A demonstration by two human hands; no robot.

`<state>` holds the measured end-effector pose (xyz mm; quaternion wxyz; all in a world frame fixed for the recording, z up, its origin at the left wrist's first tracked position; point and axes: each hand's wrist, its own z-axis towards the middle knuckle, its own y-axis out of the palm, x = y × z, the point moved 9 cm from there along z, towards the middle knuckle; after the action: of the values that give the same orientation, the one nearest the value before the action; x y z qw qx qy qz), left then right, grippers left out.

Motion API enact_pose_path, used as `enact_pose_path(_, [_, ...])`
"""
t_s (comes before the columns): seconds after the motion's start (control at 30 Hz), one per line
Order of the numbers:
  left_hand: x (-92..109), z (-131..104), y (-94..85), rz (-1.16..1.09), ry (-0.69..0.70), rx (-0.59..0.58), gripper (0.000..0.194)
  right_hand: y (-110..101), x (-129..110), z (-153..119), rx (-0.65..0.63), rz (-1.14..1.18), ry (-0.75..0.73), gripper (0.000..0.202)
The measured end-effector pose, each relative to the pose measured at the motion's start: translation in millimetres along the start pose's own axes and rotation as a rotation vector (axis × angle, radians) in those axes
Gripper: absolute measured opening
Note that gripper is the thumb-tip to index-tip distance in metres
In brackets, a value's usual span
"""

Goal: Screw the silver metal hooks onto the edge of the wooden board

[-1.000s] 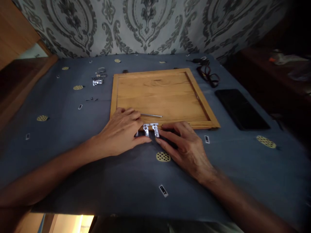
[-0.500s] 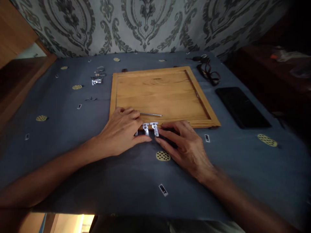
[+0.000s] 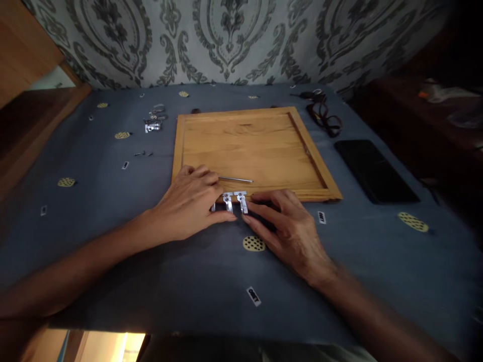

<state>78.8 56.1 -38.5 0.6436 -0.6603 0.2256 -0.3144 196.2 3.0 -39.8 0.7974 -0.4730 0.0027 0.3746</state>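
A framed wooden panel [image 3: 245, 141] lies on the blue cloth. Metal hinges sit side by side at its near edge; one [image 3: 228, 201] is beside my left hand, another [image 3: 241, 201] touches the fingertips of my right hand. My left hand [image 3: 192, 203] is closed over the panel's near left part, with a thin metal rod [image 3: 237, 179], perhaps a screwdriver shaft, sticking out from under its fingers. Its thumb reaches below the hinges. My right hand [image 3: 289, 226] pinches the right hinge from the right side.
More metal hinges [image 3: 153, 126] and small screws [image 3: 143, 153] lie left of the panel. To the right are a dark flat device [image 3: 375, 171], eyeglasses [image 3: 326, 119] and keys [image 3: 309, 94]. A patterned curtain [image 3: 230, 40] hangs behind.
The whole view has shifted slightly. Both hands and the hinges keep nearly the same positions relative to the panel.
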Motion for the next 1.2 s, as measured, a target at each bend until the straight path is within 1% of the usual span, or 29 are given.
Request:
enact_pose_path(0.07, [-2.9, -0.7, -5.1, 0.007, -0.005, 0.001, 0.054, -0.4, -1.4, 0.5, -0.001, -0.007, -0.009, 0.015])
enact_pose_path(0.13, [-7.9, -2.4, -16.4, -0.009, -0.018, 0.025, 0.055, -1.0, -2.1, 1.0, 0.003, -0.006, -0.015, 0.014])
enact_pose_path(0.2, [-14.7, -5.0, -32.0, -0.057, -0.034, 0.066, 0.048, -0.9, -1.9, 1.4, 0.003, 0.002, -0.015, 0.013])
enact_pose_path(0.27, [-23.4, -7.9, -46.7, -0.116, -0.058, 0.103, 0.035, -0.6, -1.1, 1.5, -0.001, 0.008, -0.011, 0.012])
enact_pose_path(0.37, [-39.5, -12.1, -60.0, -0.183, -0.113, 0.149, 0.026, 0.0, -0.5, 1.6, -0.007, 0.009, -0.007, 0.011])
enact_pose_path(0.47, [-54.3, -15.9, -60.5, -0.212, -0.159, 0.17, 0.025, 0.4, -0.9, 1.7, -0.011, 0.007, -0.007, 0.01])
enact_pose_path(0.57, [-64.5, -20.8, -54.8, -0.219, -0.177, 0.168, 0.024, -0.3, -2.0, 2.2, -0.005, 0.004, -0.011, 0.01])
enact_pose_path(0.67, [-76.7, -29.1, -50.0, -0.205, -0.236, 0.174, 0.025, -1.3, -3.6, 3.1, 0.0, -0.004, -0.018, 0.011])
enact_pose_path(0.77, [-89.5, -38.8, -46.7, -0.199, -0.303, 0.206, 0.027, -2.0, -5.2, 3.4, 0.001, -0.008, -0.026, 0.013])
enact_pose_path(0.83, [-94.4, -44.4, -44.1, -0.208, -0.322, 0.231, 0.027, -1.9, -5.1, 3.1, -0.001, -0.008, -0.024, 0.014])
enact_pose_path(0.9, [-94.8, -49.2, -42.1, -0.23, -0.322, 0.261, 0.026, -1.6, -4.1, 2.6, -0.003, -0.007, -0.015, 0.014])
enact_pose_path(0.97, [-88.2, -52.8, -42.2, -0.257, -0.285, 0.302, 0.026, -1.1, -3.1, 2.4, -0.005, -0.005, -0.007, 0.014])
enact_pose_path(1.07, [-66.4, -55.0, -42.6, -0.253, -0.169, 0.338, 0.031, -0.9, -3.7, 2.6, -0.006, -0.004, -0.014, 0.015])
enact_pose_path(1.2, [-35.9, -52.4, -33.3, -0.169, -0.028, 0.288, 0.047, -1.1, -5.7, 3.2, -0.002, -0.015, -0.032, 0.015])
